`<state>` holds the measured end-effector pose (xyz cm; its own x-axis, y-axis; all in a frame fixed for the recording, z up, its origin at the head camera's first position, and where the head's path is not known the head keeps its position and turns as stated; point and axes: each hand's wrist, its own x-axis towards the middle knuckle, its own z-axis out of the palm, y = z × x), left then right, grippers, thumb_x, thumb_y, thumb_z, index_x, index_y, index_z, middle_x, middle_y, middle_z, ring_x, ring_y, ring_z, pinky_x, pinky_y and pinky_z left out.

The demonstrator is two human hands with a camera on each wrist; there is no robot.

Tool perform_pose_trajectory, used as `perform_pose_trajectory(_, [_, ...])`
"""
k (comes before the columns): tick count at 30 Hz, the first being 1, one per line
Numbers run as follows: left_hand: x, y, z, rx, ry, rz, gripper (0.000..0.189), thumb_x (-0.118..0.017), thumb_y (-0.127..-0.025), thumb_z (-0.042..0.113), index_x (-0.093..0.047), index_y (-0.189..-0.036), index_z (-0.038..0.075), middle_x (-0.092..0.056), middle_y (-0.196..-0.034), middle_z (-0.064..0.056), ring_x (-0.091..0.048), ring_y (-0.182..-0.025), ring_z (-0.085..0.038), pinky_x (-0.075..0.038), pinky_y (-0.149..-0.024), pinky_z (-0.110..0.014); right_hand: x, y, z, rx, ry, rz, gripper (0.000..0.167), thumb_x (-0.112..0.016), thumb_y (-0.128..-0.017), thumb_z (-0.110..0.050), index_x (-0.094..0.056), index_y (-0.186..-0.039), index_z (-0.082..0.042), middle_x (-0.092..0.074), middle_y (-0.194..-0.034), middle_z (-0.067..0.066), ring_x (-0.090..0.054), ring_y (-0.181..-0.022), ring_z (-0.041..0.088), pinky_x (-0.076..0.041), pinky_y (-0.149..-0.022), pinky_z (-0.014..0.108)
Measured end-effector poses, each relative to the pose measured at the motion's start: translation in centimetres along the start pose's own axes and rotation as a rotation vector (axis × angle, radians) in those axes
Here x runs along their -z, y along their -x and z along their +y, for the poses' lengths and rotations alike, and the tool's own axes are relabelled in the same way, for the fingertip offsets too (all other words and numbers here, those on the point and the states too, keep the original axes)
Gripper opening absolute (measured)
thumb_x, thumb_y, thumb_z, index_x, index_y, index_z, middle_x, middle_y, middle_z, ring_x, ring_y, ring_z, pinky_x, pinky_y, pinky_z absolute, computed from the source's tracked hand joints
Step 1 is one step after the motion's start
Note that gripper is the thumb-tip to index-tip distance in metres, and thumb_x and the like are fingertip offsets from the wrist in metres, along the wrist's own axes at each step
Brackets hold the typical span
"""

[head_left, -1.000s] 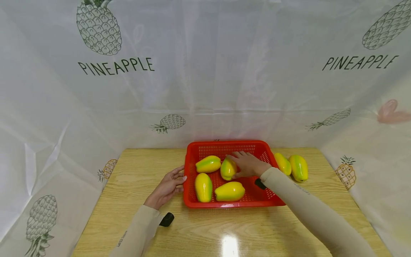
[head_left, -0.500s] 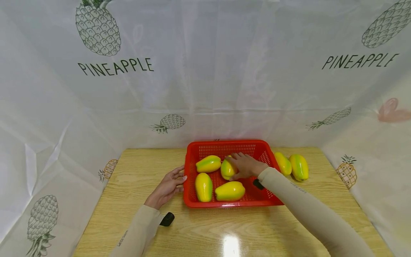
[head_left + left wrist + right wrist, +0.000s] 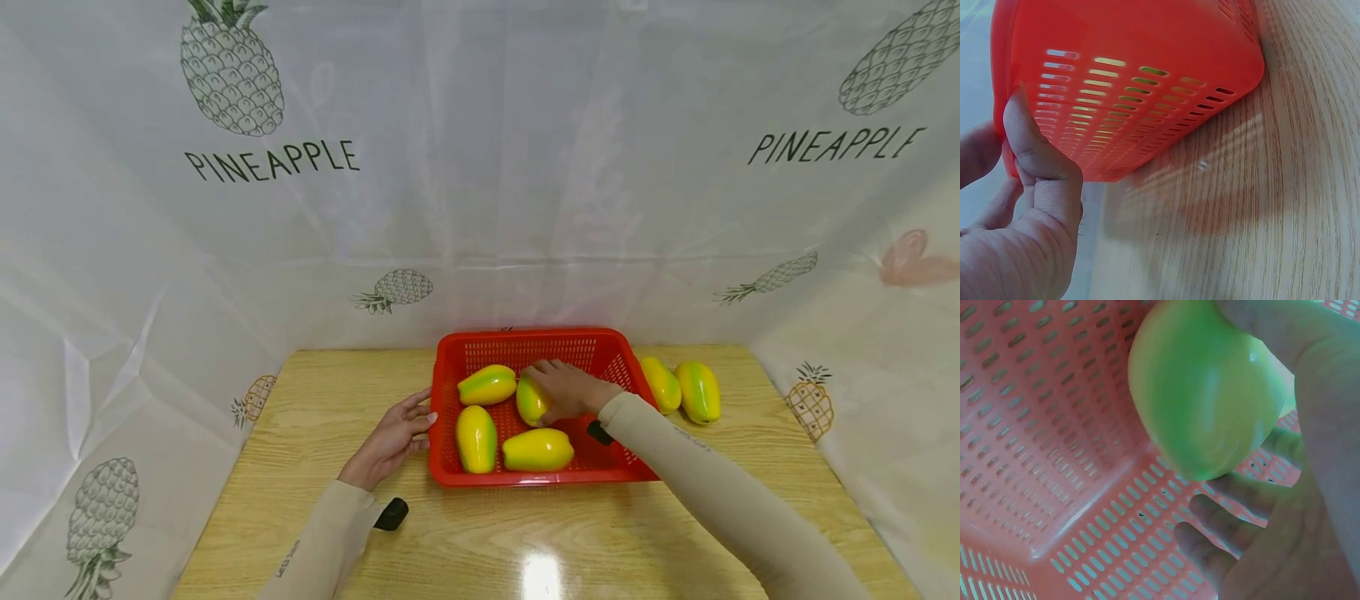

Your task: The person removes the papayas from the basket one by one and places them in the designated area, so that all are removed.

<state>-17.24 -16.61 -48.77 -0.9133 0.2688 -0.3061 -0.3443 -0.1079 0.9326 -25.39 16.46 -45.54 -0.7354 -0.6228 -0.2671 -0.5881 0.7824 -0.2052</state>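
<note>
A red slotted basket (image 3: 543, 479) stands on the table with several glossy yellow-green papayas in it. My right hand (image 3: 567, 390) reaches inside and grips the papaya (image 3: 530, 405) at the back middle, thumb and fingers on opposite sides of it. The right wrist view shows this papaya (image 3: 1200, 400) large, with the basket's slotted floor close under it. At the basket's left side my left hand (image 3: 392, 437) holds the rim (image 3: 1002, 69). Other papayas lie at the back left (image 3: 487, 385), front left (image 3: 476, 439) and front middle (image 3: 538, 450).
Two more papayas, one (image 3: 662, 385) partly behind the basket's right rim and another (image 3: 698, 392) beside it, lie on the wooden table (image 3: 450, 542). A white curtain (image 3: 540, 208) printed with pineapples hangs behind and at both sides.
My right hand has moved slightly left, its fingers drawing in around the back middle papaya. The left hand and the basket have stayed in place.
</note>
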Motion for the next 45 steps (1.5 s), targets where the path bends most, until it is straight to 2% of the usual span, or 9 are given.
perform_pose_trajectory(7, [0.0,0.0,-0.1,0.004,0.009,-0.001,0.06,-0.053,-0.11,0.003,-0.031,-0.166,0.006,-0.054,-0.126,-0.012,-0.061,-0.09,-0.013,-0.055,-0.069,-0.023,0.8,1.0,0.0,0.033,0.07,0.075,0.088,-0.089,-0.087,-0.037,-0.044,-0.158,-0.01,-0.036,-0.161,0.023,-0.042,-0.144,0.048,-0.038,-0.118,0.063])
perform_pose_trajectory(14, [0.0,0.0,-0.2,0.0,0.008,-0.006,0.06,-0.054,-0.11,0.003,-0.031,-0.166,0.005,-0.055,-0.128,-0.013,-0.063,-0.093,-0.013,-0.056,-0.071,-0.024,2.7,3.2,0.0,0.036,0.094,0.148,0.087,-0.089,-0.087,-0.034,-0.045,-0.157,-0.011,-0.033,-0.165,0.025,-0.038,-0.147,0.049,-0.034,-0.118,0.069])
perform_pose_trajectory(22, [0.1,-0.1,-0.2,0.0,0.013,-0.004,0.06,-0.052,-0.11,0.002,-0.031,-0.166,0.005,-0.055,-0.126,-0.011,-0.064,-0.092,-0.013,-0.056,-0.071,-0.024,4.1,5.8,0.7,0.044,0.13,0.252,0.086,-0.092,-0.083,-0.028,-0.049,-0.155,-0.009,-0.038,-0.162,0.025,-0.041,-0.144,0.049,-0.036,-0.117,0.067])
perform_pose_trajectory(26, [0.1,0.0,-0.2,-0.006,0.013,-0.012,0.06,-0.053,-0.11,0.003,-0.03,-0.166,0.004,-0.056,-0.126,-0.012,-0.063,-0.092,-0.013,-0.056,-0.07,-0.024,4.6,7.2,1.6,0.071,0.143,0.333,0.086,-0.094,-0.081,-0.026,-0.05,-0.153,-0.007,-0.04,-0.158,0.025,-0.044,-0.139,0.049,-0.039,-0.113,0.067])
perform_pose_trajectory(30, [0.1,0.0,-0.2,-0.004,0.02,-0.016,0.06,-0.052,-0.11,0.002,-0.03,-0.166,0.005,-0.055,-0.127,-0.012,-0.063,-0.094,-0.013,-0.056,-0.072,-0.024,5.2,8.9,2.7,0.069,0.12,0.378,0.087,-0.095,-0.08,-0.024,-0.05,-0.152,-0.004,-0.039,-0.156,0.025,-0.043,-0.136,0.049,-0.041,-0.111,0.068])
perform_pose_trajectory(40, [0.0,0.1,0.0,-0.004,0.022,-0.018,0.06,-0.051,-0.11,0.001,-0.029,-0.166,0.004,-0.056,-0.128,-0.012,-0.064,-0.094,-0.013,-0.056,-0.072,-0.024,6.4,13.3,6.0,-0.002,0.103,0.419,0.092,-0.094,-0.081,-0.02,-0.043,-0.156,-0.004,-0.033,-0.161,0.031,-0.035,-0.142,0.056,-0.032,-0.112,0.076])
perform_pose_trajectory(45, [0.0,0.1,0.0,-0.003,0.023,-0.023,0.061,-0.051,-0.11,0.001,-0.028,-0.167,0.004,-0.056,-0.129,-0.013,-0.064,-0.094,-0.013,-0.057,-0.073,-0.024,6.4,15.5,8.0,-0.049,0.102,0.438,0.094,-0.095,-0.08,-0.019,-0.042,-0.156,-0.002,-0.03,-0.161,0.032,-0.035,-0.139,0.06,-0.031,-0.11,0.078])
